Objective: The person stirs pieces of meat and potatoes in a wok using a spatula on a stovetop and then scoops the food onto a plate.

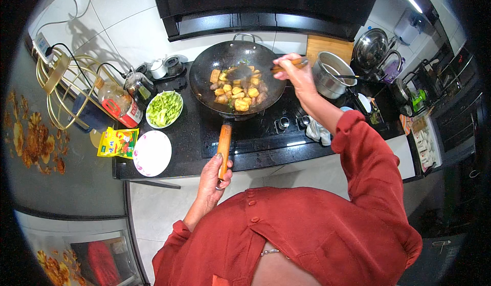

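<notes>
A dark wok (204, 68) sits on the black stove, holding golden-yellow fried chunks (242, 103), brownish pieces and bits of green. My left hand (210, 176) is wrapped round the wok's wooden handle (224, 145), at its near end. Above the wok's right rim, my right hand (299, 79) grips the wooden handle of a cooking spatula (299, 62). The spatula's blade end reaches in over the food and is smeared by motion, so its exact shape and contact with the chunks cannot be made out.
Left of the wok stand a bowl of sliced green vegetables (164, 109), a white plate (152, 154), a yellow packet (118, 141) and a red-labelled bottle (118, 104). Right of it are a metal pot (330, 84), a cutting board (327, 48) and a white cloth (318, 131). A dark hood (266, 2) overhangs the back.
</notes>
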Motion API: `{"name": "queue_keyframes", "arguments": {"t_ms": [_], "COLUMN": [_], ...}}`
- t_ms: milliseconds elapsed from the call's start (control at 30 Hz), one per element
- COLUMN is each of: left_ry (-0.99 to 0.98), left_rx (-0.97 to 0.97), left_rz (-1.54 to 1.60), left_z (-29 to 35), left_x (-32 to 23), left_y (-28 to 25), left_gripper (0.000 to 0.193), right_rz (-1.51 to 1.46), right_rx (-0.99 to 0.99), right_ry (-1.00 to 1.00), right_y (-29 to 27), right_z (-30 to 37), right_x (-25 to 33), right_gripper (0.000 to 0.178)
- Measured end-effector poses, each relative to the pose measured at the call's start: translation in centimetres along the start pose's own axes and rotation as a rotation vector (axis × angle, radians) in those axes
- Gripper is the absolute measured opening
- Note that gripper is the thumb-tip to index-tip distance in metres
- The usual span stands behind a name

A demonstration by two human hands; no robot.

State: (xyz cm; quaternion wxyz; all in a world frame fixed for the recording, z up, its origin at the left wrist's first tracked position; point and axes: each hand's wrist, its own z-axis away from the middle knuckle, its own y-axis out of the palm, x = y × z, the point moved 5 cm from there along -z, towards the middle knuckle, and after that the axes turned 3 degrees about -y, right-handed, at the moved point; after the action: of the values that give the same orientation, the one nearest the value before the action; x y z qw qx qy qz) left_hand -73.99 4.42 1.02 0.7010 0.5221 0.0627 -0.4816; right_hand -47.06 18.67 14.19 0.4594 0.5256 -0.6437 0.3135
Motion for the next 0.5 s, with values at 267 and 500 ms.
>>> {"name": "queue_keyframes", "arguments": {"t_ms": [267, 500], "left_ry": [0.011, 0.011], "left_rx": [0.019, -0.005], "left_rz": [0.032, -0.024], "left_z": [-0.4, -0.1], "left_x": [0.8, 0.5], "left_y": [0.1, 0.5], "left_gripper": [0.020, 0.022], "right_rz": [-0.014, -0.001], "right_rx": [-0.010, -0.047], "right_ry": [0.134, -0.006], "right_y": [3.1, 0.8], "right_z": [-0.2, -1.5], "right_x": [-4.4, -1.3], "right_gripper": [0.011, 0.013]}}
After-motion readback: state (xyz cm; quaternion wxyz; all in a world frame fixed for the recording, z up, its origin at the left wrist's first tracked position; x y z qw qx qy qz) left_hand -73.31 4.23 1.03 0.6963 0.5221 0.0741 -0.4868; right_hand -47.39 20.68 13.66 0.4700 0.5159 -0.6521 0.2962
